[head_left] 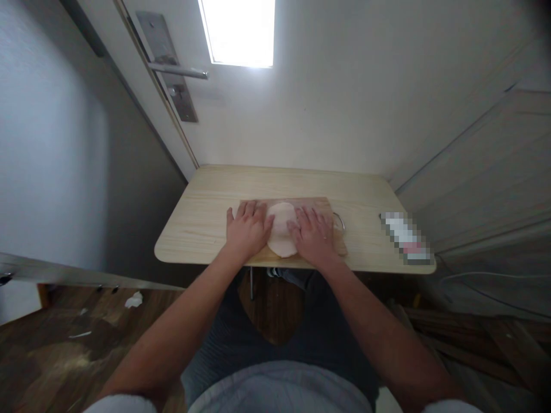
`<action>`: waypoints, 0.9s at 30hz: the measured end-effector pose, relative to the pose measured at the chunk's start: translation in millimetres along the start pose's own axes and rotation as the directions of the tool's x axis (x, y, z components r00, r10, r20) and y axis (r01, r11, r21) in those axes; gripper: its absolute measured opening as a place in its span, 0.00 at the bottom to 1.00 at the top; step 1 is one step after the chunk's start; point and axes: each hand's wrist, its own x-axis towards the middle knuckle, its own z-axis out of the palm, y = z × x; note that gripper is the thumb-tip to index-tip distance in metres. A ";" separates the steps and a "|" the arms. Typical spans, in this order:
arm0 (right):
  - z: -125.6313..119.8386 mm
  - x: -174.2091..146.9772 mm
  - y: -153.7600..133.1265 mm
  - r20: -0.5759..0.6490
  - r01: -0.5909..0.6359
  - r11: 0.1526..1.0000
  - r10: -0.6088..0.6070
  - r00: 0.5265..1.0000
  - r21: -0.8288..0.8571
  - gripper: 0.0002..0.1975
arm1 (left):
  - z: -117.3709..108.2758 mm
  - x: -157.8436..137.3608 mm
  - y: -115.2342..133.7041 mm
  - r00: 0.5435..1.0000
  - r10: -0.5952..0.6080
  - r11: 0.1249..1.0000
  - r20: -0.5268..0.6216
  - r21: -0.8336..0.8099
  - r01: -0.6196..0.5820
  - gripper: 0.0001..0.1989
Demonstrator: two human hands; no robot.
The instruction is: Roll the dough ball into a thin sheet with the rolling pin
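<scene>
A flattened round of pale dough [283, 232] lies on a wooden cutting board [339, 245], which has a metal ring at its right end. My left hand [248, 228] rests palm down over the left part of the board, fingers spread, its thumb at the dough's left edge. On the other side, my right hand [314, 232] lies flat with fingers apart, its thumb and fingertips touching the dough's right edge. Both palms hide parts of the board.
The board sits on a small light-wood table [206, 212]. A pixelated flat object [407, 238] lies near its right end. Behind stands a white door [327, 103] with a metal handle [181, 71]. Crumpled white paper [134, 300] is on the floor at left.
</scene>
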 end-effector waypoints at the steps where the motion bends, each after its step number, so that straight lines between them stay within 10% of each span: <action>1: 0.0 6.5 -1.1 0.006 -0.014 1.000 0.014 1.000 -0.006 0.28 | 0.6 5.7 -1.0 1.000 -0.001 1.000 -0.006 -0.003 0.001 0.26; 12: 3.0 65.5 -3.3 0.084 -0.128 0.992 0.129 0.988 -0.008 0.31 | -1.9 30.2 1.8 0.994 -0.031 0.999 -0.108 0.020 0.034 0.24; 22: 0.4 -14.6 -2.5 -0.074 -0.025 1.000 0.025 0.997 0.000 0.30 | 6.3 10.2 1.1 0.990 -0.069 0.997 -0.121 -0.046 0.064 0.27; 27: 3.6 -5.8 2.2 -0.039 0.002 1.000 -0.002 0.999 0.004 0.31 | 8.4 26.0 0.8 0.991 -0.081 0.996 -0.111 -0.032 0.078 0.26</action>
